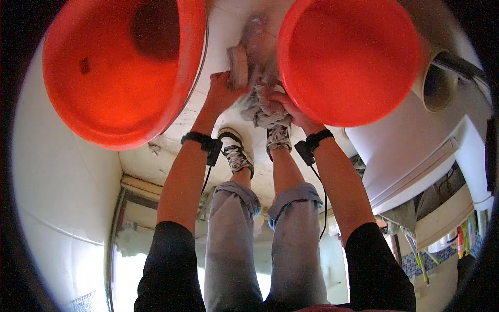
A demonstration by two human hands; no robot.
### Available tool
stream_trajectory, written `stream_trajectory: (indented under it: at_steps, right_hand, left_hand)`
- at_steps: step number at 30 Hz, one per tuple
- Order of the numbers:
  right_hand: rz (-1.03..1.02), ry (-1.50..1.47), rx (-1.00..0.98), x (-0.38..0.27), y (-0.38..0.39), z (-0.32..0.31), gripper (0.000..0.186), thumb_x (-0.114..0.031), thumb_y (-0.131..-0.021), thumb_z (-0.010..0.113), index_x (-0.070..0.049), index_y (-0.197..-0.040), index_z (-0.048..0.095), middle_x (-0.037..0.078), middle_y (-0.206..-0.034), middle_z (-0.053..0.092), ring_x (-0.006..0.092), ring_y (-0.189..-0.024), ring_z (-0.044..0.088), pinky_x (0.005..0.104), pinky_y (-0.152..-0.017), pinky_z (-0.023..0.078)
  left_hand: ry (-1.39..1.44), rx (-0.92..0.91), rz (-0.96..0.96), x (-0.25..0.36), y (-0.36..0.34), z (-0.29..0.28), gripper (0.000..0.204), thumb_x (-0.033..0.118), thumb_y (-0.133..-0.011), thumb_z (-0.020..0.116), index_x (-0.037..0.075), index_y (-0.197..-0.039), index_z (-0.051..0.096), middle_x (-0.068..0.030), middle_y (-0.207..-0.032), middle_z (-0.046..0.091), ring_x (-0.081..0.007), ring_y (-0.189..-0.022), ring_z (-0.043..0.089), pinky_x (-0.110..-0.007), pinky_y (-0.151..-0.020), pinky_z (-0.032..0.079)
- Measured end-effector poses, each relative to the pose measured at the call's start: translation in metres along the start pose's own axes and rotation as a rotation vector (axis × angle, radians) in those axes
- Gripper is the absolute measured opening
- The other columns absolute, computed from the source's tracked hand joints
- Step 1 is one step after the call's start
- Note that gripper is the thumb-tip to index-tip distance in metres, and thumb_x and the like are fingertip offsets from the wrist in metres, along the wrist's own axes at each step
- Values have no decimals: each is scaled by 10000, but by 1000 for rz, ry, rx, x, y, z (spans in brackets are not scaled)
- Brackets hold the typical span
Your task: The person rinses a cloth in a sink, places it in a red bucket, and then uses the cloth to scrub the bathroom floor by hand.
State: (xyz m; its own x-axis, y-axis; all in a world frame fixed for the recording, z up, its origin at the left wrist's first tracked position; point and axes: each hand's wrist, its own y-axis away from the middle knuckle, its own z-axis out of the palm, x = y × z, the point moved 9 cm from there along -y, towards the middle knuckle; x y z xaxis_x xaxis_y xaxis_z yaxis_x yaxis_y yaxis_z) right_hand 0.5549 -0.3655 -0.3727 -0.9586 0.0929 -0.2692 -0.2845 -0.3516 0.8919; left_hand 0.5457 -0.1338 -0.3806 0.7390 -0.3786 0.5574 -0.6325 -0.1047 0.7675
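Observation:
Low over the floor, my left hand is closed round a pale, oblong scrub brush that points away from me. Just to its right, my right hand grips a bunched, wet-looking grey cloth above my shoe. Some of the right fingers are hidden by the cloth and by the rim of a red bucket. A second, larger red bucket stands left of my left hand, with a dark patch inside. Between the buckets, a blurred, shiny patch lies beyond the cloth.
Pale, stained floor runs under my feet and shoes. A white wall rises at the left. At the right are a beige pipe-like container, a white panel and cluttered shelves. A cable hangs from each wrist strap.

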Motion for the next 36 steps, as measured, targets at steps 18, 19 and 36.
stream_trajectory:
  at_steps: [18,19,36]
  right_hand:
    - [163,653,-34,-4,115,63,624,-204,-853,705,-19,-1413,503,147,-1286,613,232,-1157,587,342,-1002,469]
    - [80,696,-41,-10,120,62,629,-202,-853,705,-8,-1414,498,140,-1285,616,231,-1162,585,341,-1014,462]
    - [-145,809,-3,-92,332,98,757,-192,-803,762,-72,-1471,426,170,-1380,579,290,-1317,542,381,-1116,422]
  left_hand:
    - [499,-215,-186,4,167,-3,671,155,-850,781,72,-1415,428,-119,-1335,590,-244,-1239,558,-404,-1044,486]
    - [582,-191,-142,11,171,-4,660,150,-823,796,30,-1370,448,-107,-1261,580,-254,-1196,573,-401,-1051,475]
    - [654,-270,107,166,343,-36,922,163,-730,775,38,-1511,301,-130,-1333,515,-240,-1278,492,-400,-1056,447]
